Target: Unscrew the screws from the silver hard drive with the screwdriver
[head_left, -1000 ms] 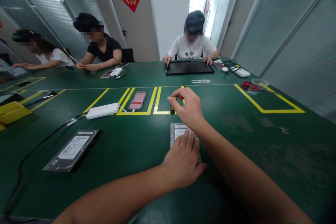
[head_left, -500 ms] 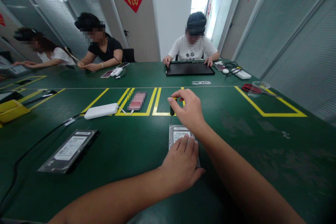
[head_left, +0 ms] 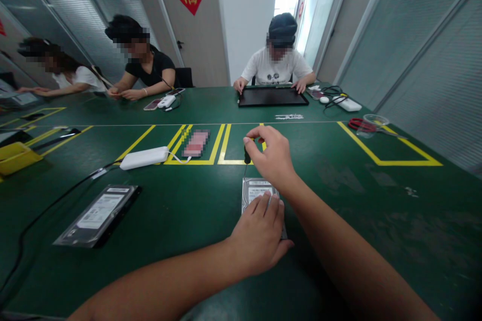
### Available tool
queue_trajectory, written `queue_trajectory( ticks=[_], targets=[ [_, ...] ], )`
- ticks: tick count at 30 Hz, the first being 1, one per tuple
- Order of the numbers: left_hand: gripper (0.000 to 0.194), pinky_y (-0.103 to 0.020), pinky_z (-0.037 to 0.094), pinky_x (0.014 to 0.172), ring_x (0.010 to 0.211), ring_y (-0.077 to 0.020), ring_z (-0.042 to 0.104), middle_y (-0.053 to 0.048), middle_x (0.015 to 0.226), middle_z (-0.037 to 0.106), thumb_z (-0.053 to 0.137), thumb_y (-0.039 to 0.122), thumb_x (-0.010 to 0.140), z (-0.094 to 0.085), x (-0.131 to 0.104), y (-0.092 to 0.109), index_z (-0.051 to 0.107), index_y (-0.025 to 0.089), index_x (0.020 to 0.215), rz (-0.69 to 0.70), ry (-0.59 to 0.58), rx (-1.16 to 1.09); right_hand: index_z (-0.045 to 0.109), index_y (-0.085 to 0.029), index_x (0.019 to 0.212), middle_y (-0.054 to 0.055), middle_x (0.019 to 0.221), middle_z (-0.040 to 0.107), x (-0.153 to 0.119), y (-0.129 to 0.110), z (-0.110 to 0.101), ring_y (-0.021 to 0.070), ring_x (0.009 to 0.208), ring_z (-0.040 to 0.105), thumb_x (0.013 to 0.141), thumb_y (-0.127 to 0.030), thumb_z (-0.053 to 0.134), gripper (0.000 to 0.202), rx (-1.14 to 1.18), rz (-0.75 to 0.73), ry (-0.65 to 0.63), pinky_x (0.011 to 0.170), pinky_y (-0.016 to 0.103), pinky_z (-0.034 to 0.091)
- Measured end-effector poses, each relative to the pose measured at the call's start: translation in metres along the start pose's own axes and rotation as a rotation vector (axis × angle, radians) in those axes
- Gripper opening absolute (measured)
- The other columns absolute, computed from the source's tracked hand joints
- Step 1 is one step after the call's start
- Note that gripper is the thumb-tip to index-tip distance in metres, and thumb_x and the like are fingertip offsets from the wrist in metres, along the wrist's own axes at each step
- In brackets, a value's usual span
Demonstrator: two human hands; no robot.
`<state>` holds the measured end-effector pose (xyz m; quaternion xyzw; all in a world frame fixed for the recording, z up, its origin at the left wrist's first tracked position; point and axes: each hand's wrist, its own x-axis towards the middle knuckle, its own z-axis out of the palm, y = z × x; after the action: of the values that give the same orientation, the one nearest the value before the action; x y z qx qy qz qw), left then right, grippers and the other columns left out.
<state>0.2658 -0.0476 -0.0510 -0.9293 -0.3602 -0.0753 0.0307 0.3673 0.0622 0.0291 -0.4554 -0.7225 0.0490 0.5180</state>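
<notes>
A silver hard drive (head_left: 253,189) with a white label lies on the green table in front of me. My left hand (head_left: 259,228) rests flat across its near part, fingers stretched over the label and thumb out to the right. Much of the drive is hidden under this hand. My right hand (head_left: 271,153) pinches the top of a small screwdriver (head_left: 247,155) with a dark handle between thumb and fingers. The screwdriver stands nearly upright, its thin shaft reaching down to the drive's far left corner. Whether the tip sits in a screw is too small to tell.
Another hard drive (head_left: 98,213) in a clear bag lies at left. Beyond it are a white power bank (head_left: 145,158), a cable and a phone (head_left: 196,143). Red-handled scissors (head_left: 357,124) lie far right. Across the table a person (head_left: 276,67) holds a black panel (head_left: 273,96).
My right hand has shifted very slightly, its fingers turning a little at the screwdriver's top. My left hand and the drive stay in place. The view has tilted slightly.
</notes>
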Motion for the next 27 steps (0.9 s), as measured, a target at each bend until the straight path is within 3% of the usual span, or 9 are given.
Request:
queue_trajectory(
  ticks=[27],
  targets=[
    [0.078, -0.048, 0.027, 0.119, 0.143, -0.0389, 0.037, -0.023, 0.151, 0.045, 0.045, 0.063, 0.097, 0.0038, -0.0007, -0.0011, 0.041, 0.003, 0.148, 0.011, 0.015, 0.003, 0.064, -0.022, 0.087, 0.004, 0.090, 0.067, -0.0010, 0.0008, 0.0023, 0.0196, 0.083, 0.058, 0.088, -0.026, 0.060, 0.005, -0.002, -0.019, 0.009, 0.079, 0.035, 0.044]
  ],
)
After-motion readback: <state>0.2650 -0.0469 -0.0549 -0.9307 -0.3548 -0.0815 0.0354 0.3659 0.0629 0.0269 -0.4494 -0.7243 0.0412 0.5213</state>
